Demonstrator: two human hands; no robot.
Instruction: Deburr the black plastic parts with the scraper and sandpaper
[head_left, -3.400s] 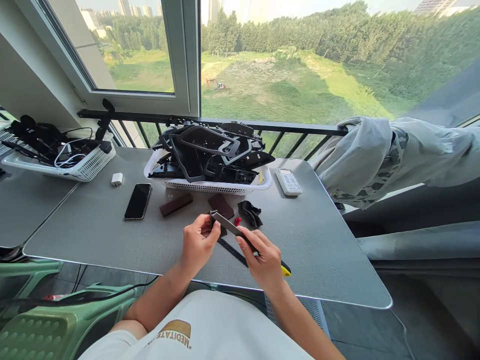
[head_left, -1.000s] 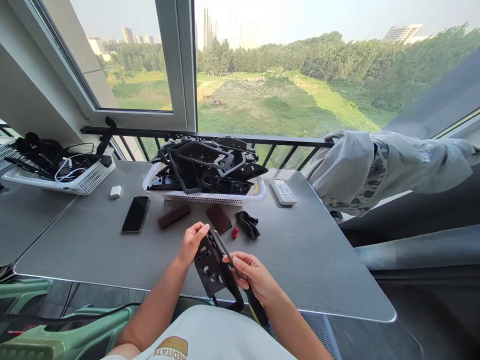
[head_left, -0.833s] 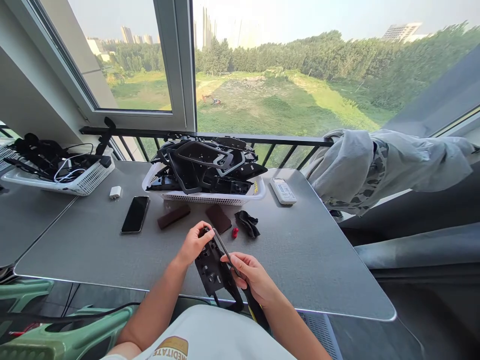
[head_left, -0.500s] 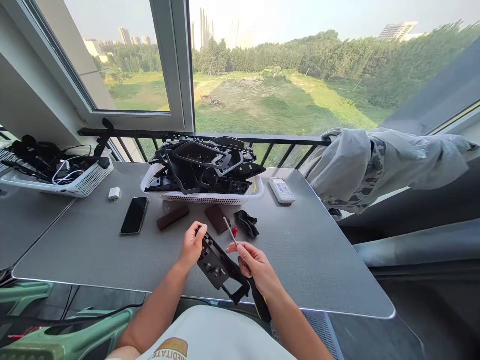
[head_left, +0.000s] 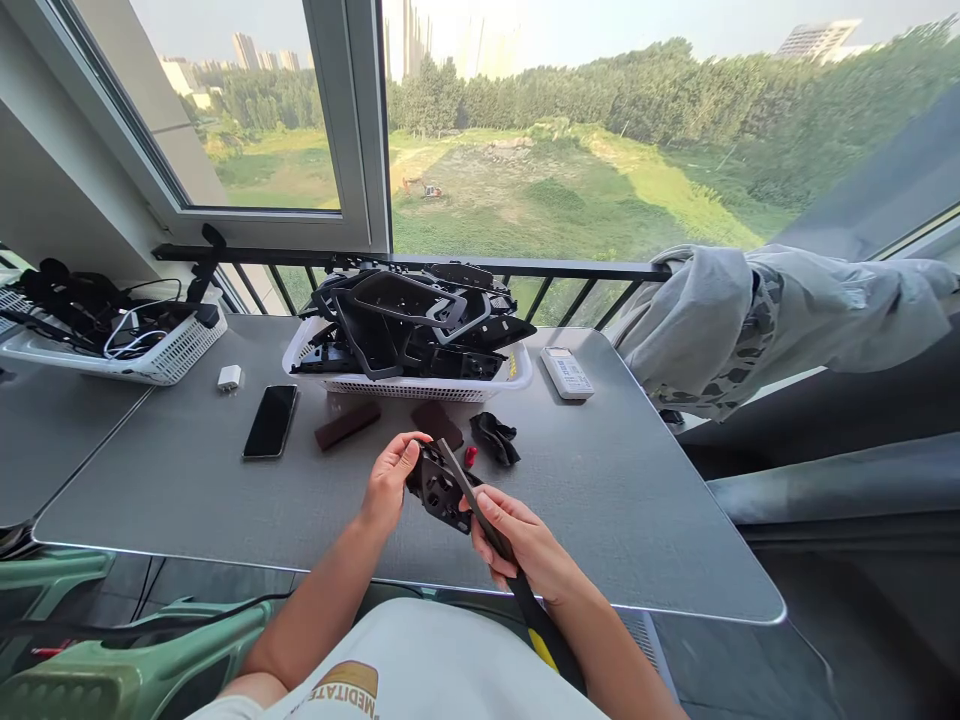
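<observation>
My left hand [head_left: 390, 480] is closed on the upper left end of a black plastic part [head_left: 441, 500] with round holes in it. In my right hand [head_left: 517, 535] is a flat metal file [head_left: 459, 472] with a black and yellow handle [head_left: 547, 640]. The file's blade slants up to the left across the part's right side; whether it touches the part I cannot tell. Just beyond my hands lie a dark brown sanding block [head_left: 437, 422], a small red piece [head_left: 470, 457] and a crumpled black piece [head_left: 495, 438].
At the back of the grey table [head_left: 637, 500] stands a white basket [head_left: 405, 388] heaped with black plastic parts. Also there are a second brown block [head_left: 347, 427], a phone [head_left: 270, 422], a white charger [head_left: 229, 377], a white device [head_left: 567, 373] and a basket of cables [head_left: 180, 352].
The black part has turned and tilted, showing shorter and further from my body. The file has rotated from its narrow edge to its broad face and moved over the part.
</observation>
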